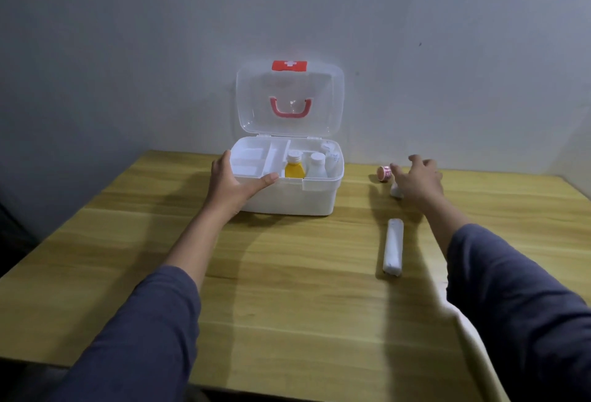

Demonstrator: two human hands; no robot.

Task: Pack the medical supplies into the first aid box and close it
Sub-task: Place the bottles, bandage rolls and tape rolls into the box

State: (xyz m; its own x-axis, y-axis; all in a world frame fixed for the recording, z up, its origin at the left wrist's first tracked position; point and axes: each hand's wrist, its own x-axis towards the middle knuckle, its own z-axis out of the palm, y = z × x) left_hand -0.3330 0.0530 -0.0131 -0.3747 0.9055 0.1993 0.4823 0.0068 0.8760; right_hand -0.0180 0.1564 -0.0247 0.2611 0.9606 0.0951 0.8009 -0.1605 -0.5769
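Wooden surface set against a plain grey wall. First aid box at 12 o'clock, clear lid upright; a yellow bottle and white bottle stand inside. Left hand clasps its front-left rim. Right hand, grip spread and empty, hovers at 1 o'clock beside a tape roll (pink). A white gauze roll lies nearer.

Both arms wear long dark blue-grey sleeves of soft, plain fabric. The cuffs are pushed up to mid-forearm. The left hand and right hand are bare.
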